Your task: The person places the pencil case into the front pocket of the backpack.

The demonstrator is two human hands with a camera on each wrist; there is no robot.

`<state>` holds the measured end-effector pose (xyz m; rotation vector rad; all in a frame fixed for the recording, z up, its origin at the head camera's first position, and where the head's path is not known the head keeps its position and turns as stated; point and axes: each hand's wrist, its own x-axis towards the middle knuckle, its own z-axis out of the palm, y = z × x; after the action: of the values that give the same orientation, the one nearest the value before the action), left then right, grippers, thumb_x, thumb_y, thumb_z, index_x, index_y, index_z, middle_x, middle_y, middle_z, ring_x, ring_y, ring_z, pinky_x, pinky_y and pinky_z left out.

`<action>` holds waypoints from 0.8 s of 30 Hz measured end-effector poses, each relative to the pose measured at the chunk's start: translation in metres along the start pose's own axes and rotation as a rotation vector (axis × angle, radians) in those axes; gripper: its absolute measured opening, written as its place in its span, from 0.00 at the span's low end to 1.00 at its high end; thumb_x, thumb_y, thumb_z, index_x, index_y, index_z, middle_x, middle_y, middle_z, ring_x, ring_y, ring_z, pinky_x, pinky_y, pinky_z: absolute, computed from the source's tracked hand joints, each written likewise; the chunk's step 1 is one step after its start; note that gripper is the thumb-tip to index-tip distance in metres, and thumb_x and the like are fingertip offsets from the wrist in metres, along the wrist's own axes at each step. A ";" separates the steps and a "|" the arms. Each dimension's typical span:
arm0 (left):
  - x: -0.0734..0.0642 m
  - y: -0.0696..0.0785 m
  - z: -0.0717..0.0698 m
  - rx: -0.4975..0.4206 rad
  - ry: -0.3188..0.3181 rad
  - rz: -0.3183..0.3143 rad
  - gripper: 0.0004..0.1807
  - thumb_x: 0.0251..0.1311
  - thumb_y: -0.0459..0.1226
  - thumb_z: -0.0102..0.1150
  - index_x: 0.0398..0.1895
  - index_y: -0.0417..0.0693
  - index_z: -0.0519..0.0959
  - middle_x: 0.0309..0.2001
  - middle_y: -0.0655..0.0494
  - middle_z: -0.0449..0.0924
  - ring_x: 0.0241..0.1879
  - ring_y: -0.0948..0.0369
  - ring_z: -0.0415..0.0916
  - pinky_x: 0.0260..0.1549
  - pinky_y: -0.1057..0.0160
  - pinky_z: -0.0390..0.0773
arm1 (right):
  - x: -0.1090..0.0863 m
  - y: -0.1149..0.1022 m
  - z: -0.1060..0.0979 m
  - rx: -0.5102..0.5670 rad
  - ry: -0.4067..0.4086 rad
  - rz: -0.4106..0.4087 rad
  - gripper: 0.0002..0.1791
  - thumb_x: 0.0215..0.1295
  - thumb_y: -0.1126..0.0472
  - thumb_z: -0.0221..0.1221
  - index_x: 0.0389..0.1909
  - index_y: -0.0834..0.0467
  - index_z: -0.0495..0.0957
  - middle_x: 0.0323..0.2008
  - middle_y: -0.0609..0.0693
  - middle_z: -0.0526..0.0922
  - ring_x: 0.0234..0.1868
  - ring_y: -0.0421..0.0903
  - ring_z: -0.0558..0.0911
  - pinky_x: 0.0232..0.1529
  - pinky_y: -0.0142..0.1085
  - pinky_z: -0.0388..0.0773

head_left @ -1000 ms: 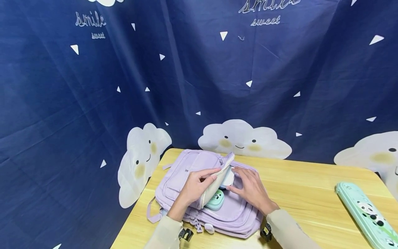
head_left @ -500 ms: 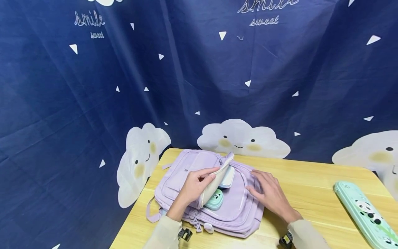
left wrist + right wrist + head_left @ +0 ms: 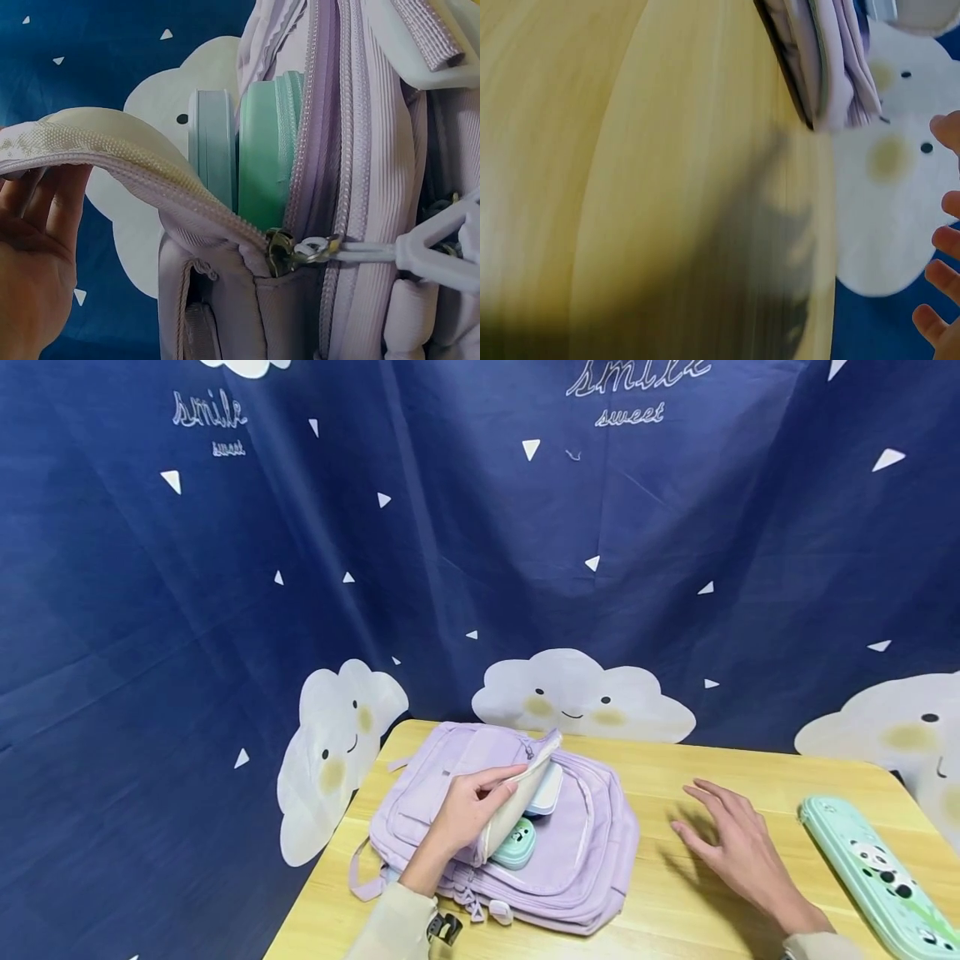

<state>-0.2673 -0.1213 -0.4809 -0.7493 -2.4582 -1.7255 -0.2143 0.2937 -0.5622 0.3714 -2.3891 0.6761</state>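
A lilac backpack (image 3: pixel 600 860) lies on the wooden table with its front pocket unzipped. My left hand (image 3: pixel 471 810) pinches the pocket's flap (image 3: pixel 517 810) by its edge and holds it up. Inside the pocket sit a mint green case (image 3: pixel 516 845) with a panda print and a white and pale blue box (image 3: pixel 549 789); both show edge-on in the left wrist view, the green case (image 3: pixel 262 150) beside the paler box (image 3: pixel 212 150). Over the table right of the backpack, my right hand (image 3: pixel 738 852) holds nothing, its fingers spread. A long mint pencil case (image 3: pixel 877 868) with a panda lies beyond it.
The wooden table (image 3: pixel 660 910) ends at a dark blue curtain (image 3: pixel 480 527) with clouds and triangles, behind and to the left. A zipper pull (image 3: pixel 435 247) with a triangular loop hangs at the pocket's corner.
My right hand has let go of the white and pale blue box in the pocket and moved right, off the backpack, toward the pencil case. My left hand keeps holding the flap.
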 end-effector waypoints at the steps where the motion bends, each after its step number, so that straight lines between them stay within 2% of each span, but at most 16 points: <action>1: 0.000 0.000 0.000 -0.001 -0.001 0.000 0.17 0.77 0.40 0.65 0.66 0.55 0.88 0.61 0.53 0.89 0.43 0.68 0.84 0.46 0.67 0.83 | -0.001 0.003 -0.003 -0.002 0.000 0.008 0.36 0.55 0.57 0.80 0.65 0.59 0.82 0.65 0.64 0.81 0.61 0.68 0.76 0.56 0.63 0.67; 6: 0.000 0.000 -0.002 -0.015 -0.004 -0.001 0.17 0.78 0.40 0.65 0.66 0.55 0.88 0.61 0.53 0.89 0.43 0.67 0.85 0.46 0.67 0.83 | -0.006 0.012 -0.015 -0.024 0.006 0.033 0.34 0.55 0.57 0.80 0.64 0.60 0.82 0.65 0.66 0.81 0.60 0.69 0.75 0.55 0.63 0.66; 13: -0.001 0.000 -0.002 -0.019 -0.009 0.001 0.17 0.78 0.40 0.64 0.66 0.55 0.88 0.62 0.52 0.89 0.44 0.67 0.85 0.46 0.67 0.83 | -0.013 0.020 -0.024 -0.057 0.022 0.004 0.32 0.52 0.57 0.81 0.60 0.60 0.84 0.64 0.66 0.81 0.59 0.69 0.76 0.54 0.57 0.66; 16: -0.001 0.000 -0.001 -0.021 -0.011 -0.004 0.17 0.78 0.40 0.64 0.66 0.55 0.87 0.62 0.54 0.89 0.44 0.67 0.85 0.47 0.68 0.83 | -0.017 0.024 -0.027 -0.064 0.038 0.003 0.31 0.51 0.57 0.81 0.58 0.59 0.85 0.63 0.66 0.82 0.59 0.70 0.76 0.55 0.59 0.65; 19: -0.001 -0.001 -0.001 -0.023 -0.012 -0.005 0.18 0.78 0.39 0.64 0.66 0.55 0.87 0.61 0.53 0.90 0.44 0.67 0.85 0.46 0.67 0.83 | -0.022 0.028 -0.031 -0.065 0.044 0.011 0.30 0.54 0.55 0.80 0.58 0.59 0.84 0.63 0.67 0.81 0.60 0.71 0.76 0.68 0.64 0.63; 22: -0.001 -0.001 -0.001 -0.024 -0.012 -0.001 0.18 0.78 0.39 0.64 0.67 0.54 0.87 0.60 0.52 0.90 0.43 0.67 0.84 0.46 0.67 0.83 | -0.026 0.034 -0.035 -0.071 0.035 0.020 0.29 0.58 0.54 0.78 0.59 0.60 0.84 0.64 0.68 0.80 0.61 0.72 0.75 0.82 0.62 0.53; 24: -0.001 -0.001 -0.002 -0.022 -0.011 -0.001 0.18 0.78 0.39 0.64 0.67 0.54 0.87 0.60 0.52 0.90 0.43 0.67 0.84 0.46 0.67 0.83 | -0.027 0.037 -0.038 -0.081 0.029 0.024 0.29 0.59 0.54 0.78 0.59 0.61 0.84 0.64 0.69 0.80 0.61 0.73 0.75 0.80 0.63 0.56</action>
<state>-0.2674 -0.1232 -0.4814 -0.7618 -2.4509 -1.7567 -0.1899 0.3481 -0.5678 0.2973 -2.3883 0.5896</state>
